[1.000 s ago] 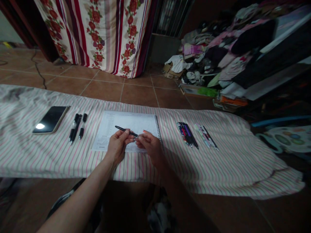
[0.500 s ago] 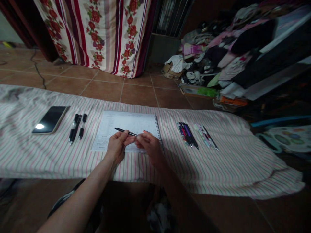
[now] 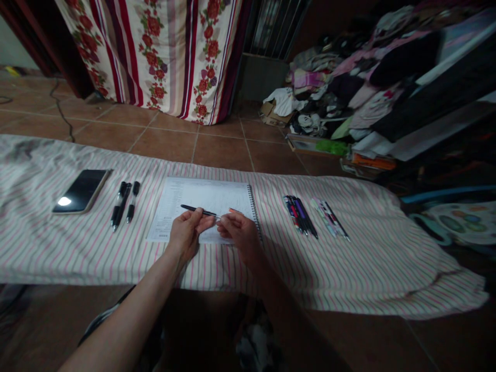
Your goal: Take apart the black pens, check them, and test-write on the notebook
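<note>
My left hand (image 3: pixel 188 232) pinches a black pen (image 3: pixel 198 211) over a spiral notebook (image 3: pixel 205 199) that lies open on a striped cloth (image 3: pixel 349 258). The pen's far end points up and to the left. My right hand (image 3: pixel 240 231) has its fingertips closed at the pen's near end, where a small clear piece shows; what it grips is too small to name. Both hands hover just above the lower edge of the page.
A phone (image 3: pixel 80 191) and black pens (image 3: pixel 124 202) lie left of the notebook. Two bunches of coloured pens (image 3: pixel 299 214) (image 3: pixel 329 217) lie to its right. A floral curtain (image 3: pixel 166 51) hangs behind, and a pile of clothes (image 3: pixel 349 88) fills the right.
The pen has slid slightly to the left in my left hand, and a small gap with a clear piece now shows between the two hands.
</note>
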Available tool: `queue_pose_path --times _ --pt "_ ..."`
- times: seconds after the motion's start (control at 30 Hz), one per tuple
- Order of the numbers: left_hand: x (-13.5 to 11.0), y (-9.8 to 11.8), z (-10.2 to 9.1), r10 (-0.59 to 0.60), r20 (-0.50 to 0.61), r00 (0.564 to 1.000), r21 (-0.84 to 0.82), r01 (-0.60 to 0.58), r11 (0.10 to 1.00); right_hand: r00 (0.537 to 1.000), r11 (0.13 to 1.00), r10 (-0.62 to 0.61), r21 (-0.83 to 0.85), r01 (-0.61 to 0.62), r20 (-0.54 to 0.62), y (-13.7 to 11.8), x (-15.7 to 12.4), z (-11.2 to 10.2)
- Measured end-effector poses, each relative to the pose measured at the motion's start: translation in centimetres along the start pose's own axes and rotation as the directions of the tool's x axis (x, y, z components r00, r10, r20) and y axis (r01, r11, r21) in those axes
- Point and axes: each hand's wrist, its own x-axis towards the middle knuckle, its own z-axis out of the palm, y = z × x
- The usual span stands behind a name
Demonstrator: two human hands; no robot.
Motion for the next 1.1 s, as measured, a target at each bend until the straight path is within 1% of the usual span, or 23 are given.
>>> queue_pose_path --times 0.3,0.53,0.7,0.87,0.97,1.1 --pt "0.1 0.9 -0.6 -0.005 -0.055 0.998 -0.034 0.003 0.999 0.999 1.0 -0.026 -0.015 0.026 -0.02 -0.2 -0.1 -0.4" --pt "0.0 1.7 -0.7 0.004 -0.085 0.996 -0.02 -0.006 1.0 0.999 1.0 -0.004 0.013 0.004 -0.045 -0.4 -0.2 -0.6" --pt "0.1 2.3 -1.2 0.001 -0.101 0.995 -0.015 -0.003 1.0 0.998 1.0 -0.008 -0.001 0.008 -0.068 -0.7 -0.1 -1.4" --pt "0.7 2.5 -2.1 0.007 -0.116 0.993 -0.05 -0.013 0.999 0.996 1.0 -0.017 -0.022 0.015 -0.083 -1.0 0.0 -2.5" --pt "0.9 2.6 -2.6 0.002 -0.113 0.994 -0.08 -0.011 0.997 0.994 1.0 -0.002 -0.004 0.002 -0.109 -1.0 0.1 -2.9" --pt "1.0 2.7 -2.7 -0.004 -0.116 0.993 -0.105 -0.009 0.994 0.994 0.999 0.01 0.031 -0.006 -0.11 -0.9 0.2 -3.0"
